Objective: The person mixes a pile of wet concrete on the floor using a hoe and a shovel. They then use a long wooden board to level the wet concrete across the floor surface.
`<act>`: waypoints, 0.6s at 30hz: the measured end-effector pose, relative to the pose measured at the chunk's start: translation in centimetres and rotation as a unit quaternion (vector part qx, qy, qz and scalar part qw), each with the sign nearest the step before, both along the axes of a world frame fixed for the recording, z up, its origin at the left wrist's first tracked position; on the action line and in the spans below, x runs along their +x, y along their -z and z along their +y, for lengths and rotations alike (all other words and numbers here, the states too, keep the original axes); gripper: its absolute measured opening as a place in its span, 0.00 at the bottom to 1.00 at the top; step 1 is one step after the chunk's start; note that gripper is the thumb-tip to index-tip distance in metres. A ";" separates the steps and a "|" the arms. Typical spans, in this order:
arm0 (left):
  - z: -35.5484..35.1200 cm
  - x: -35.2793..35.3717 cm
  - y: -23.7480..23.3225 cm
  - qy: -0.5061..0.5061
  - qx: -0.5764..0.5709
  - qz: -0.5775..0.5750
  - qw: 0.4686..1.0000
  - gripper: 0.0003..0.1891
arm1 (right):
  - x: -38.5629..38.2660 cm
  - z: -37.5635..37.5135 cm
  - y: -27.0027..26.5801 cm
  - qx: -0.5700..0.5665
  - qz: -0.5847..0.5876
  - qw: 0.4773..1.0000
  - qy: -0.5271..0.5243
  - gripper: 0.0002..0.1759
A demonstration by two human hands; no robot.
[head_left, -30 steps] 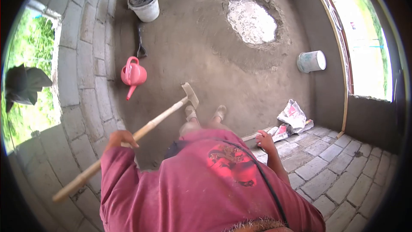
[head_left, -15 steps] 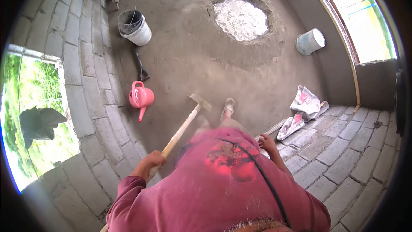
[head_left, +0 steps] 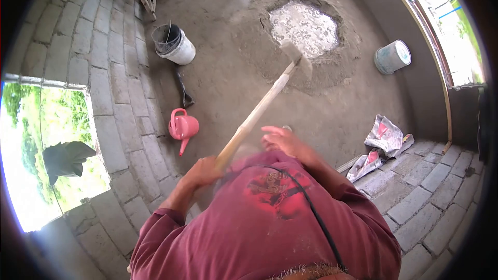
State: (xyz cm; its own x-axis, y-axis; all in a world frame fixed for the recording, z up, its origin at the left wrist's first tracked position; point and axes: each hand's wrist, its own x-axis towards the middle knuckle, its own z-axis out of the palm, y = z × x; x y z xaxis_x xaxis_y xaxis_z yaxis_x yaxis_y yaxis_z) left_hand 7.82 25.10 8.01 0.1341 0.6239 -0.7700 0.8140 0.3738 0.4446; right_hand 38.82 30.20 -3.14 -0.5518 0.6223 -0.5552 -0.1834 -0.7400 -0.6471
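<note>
My left hand (head_left: 204, 171) is closed around the lower wooden handle of a hoe (head_left: 262, 105). The hoe points forward and up, its metal blade (head_left: 293, 52) in line with the near rim of the mortar ring (head_left: 290, 75). Whitish wet liquid (head_left: 303, 23) fills the middle of that ring. In front of my shirt, my right hand (head_left: 284, 142) reaches across with fingers stretched out, to the right of the handle and apart from it.
Along the left block wall are a white bucket (head_left: 181, 52) with a dark pail in it, a shovel (head_left: 183, 91) and a pink watering can (head_left: 185, 126). Another bucket (head_left: 391, 59) stands at right. Crumpled sacks (head_left: 384, 135) lie by the right-hand blocks (head_left: 415, 197).
The hoe has swung up and forward from near my feet toward the mortar ring. My right hand has come from my right side to the front of my body.
</note>
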 end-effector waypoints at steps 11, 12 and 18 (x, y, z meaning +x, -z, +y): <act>8.4 -2.1 -6.3 0.115 0.127 0.050 0.984 0.37 | -8.3 13.0 -3.4 -0.239 0.141 0.905 0.322 0.05; 8.2 -3.2 -6.5 0.114 0.153 0.073 0.979 0.38 | -8.2 14.8 -2.8 -0.224 0.149 0.907 0.325 0.06; 9.5 -9.3 -14.2 0.075 0.234 0.232 0.941 0.35 | -6.1 22.7 4.4 -0.235 0.121 0.868 0.420 0.10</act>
